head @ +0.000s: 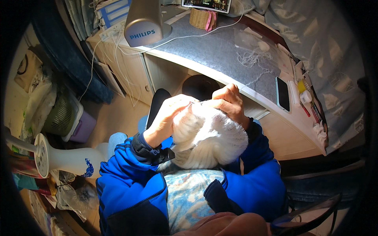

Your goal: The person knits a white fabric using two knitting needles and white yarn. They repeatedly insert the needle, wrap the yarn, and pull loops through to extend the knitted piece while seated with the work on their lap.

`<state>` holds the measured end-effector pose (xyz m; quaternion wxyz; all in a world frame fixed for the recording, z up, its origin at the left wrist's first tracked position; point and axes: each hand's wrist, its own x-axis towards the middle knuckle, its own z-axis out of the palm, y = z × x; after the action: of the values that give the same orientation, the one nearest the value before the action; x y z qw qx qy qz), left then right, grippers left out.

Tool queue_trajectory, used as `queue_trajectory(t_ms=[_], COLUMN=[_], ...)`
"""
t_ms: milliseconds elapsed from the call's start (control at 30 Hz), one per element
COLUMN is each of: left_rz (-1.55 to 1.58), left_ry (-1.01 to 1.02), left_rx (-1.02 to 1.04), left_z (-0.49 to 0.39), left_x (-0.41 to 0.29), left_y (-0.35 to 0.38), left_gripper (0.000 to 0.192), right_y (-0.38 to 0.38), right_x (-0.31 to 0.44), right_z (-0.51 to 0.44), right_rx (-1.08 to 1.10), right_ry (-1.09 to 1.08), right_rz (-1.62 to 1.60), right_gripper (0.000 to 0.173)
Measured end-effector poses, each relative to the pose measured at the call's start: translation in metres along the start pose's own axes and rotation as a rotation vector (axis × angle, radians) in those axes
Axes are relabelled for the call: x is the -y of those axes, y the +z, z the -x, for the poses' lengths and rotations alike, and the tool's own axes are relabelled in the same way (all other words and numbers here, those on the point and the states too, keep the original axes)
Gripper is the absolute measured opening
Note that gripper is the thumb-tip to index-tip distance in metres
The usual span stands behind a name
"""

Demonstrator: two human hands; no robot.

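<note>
Both hands hold up a fluffy white knitted piece (206, 135) in front of my chest, under bright light. My left hand (169, 116) pinches its upper left edge, thumb and fingers together. At the upper right edge, my right hand (229, 101) has its fingers curled tight on the fabric. Something thin and dark shows at the edge between the hands, too small to name. A pale strand of yarn (255, 78) leads from near my right hand over the desk edge to a loose tangle of yarn (251, 59).
A Philips desk lamp (143, 32) overhangs the grey desktop (189, 38). Behind it are a wicker basket (202, 19) and a lit screen (208, 4). A phone (283, 93) lies on the right. A white cable (177, 37) crosses the desk. A purple bin (84, 126) and white fan (73, 157) stand left.
</note>
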<state>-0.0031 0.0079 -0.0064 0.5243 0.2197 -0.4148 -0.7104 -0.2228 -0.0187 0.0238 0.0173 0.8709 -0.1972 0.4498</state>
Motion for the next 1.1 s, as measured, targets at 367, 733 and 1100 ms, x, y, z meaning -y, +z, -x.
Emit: queue_trajectory(t_ms=[367,733,1100], left_rz=[-0.214,-0.166,-0.148], left_ry=[-0.007,0.073,0.075], left_rx=[0.020,-0.033,-0.046], left_z=[0.003,0.005,0.005], left_x=[0.000,-0.008,-0.007], left_y=[0.009,0.010,0.010], left_gripper=[0.015,0.028,0.024], right_y=[0.005,-0.002,0.001], right_x=[-0.002,0.004,0.000], right_z=[-0.006,-0.010,-0.005], right_rx=[-0.038,-0.188,-0.147], right_ry=[-0.084,-0.070,-0.039], right_rz=[0.246,0.080,0.020], right_gripper=[0.018,0.021,0.019])
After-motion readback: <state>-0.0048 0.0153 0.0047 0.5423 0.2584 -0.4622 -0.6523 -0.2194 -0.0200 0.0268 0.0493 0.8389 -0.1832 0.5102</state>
